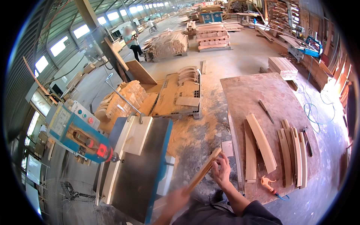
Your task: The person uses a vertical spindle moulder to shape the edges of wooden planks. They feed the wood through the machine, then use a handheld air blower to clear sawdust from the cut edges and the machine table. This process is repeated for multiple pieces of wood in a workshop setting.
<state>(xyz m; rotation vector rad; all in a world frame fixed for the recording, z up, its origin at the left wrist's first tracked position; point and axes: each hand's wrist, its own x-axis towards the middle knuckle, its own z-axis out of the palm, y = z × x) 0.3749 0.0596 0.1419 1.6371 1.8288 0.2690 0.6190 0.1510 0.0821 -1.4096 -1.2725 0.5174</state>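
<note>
Between my hands a narrow wooden strip (202, 171) slants across the gap separating the machine from the worktable. Near its upper end, my right hand (222, 170) grips the strip with the thumb against its side. My left hand (176, 202), blurred by motion, is closed around the lower end; its separate fingers are hard to make out. To the right lie curved wooden pieces on the worktable (243, 90): a wide pale one (261, 142) resting partly over another (250, 153), and several slimmer strips (296, 157) side by side.
At left stands a blue drilling machine (80, 131) with a dark bed (137, 180) and a wooden fence. An orange air gun (268, 183) sits at the worktable's near edge. Sawdust-covered pallets (174, 97) with wood pieces stand ahead. A person (133, 43) is farther back, by stacked wood.
</note>
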